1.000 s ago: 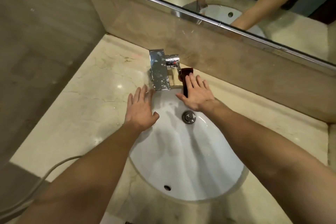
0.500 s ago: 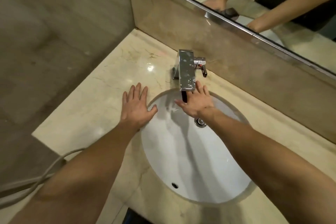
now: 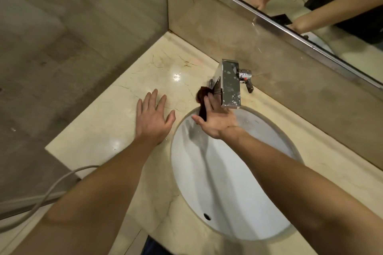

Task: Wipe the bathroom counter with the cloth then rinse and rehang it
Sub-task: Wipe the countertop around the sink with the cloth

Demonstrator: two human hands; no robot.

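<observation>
A dark reddish-brown cloth (image 3: 202, 97) lies bunched on the cream marble counter (image 3: 116, 122), just left of the chrome faucet (image 3: 230, 87) at the far rim of the white basin (image 3: 228, 182). My right hand (image 3: 215, 120) presses flat on the cloth under the faucet spout, fingers extended over it; most of the cloth is hidden beneath the hand. My left hand (image 3: 152, 118) rests palm down on the counter left of the basin, fingers spread, holding nothing.
A mirror (image 3: 310, 6) runs along the back wall above a stone splashback and reflects both arms. A tiled wall closes the left side. A grey hose (image 3: 51, 188) hangs below the counter's left edge. The basin overflow hole (image 3: 206, 216) faces me.
My right hand has slid the cloth leftward, from the right of the faucet, under the spout, to its left side. My left hand has shifted left, away from the basin rim.
</observation>
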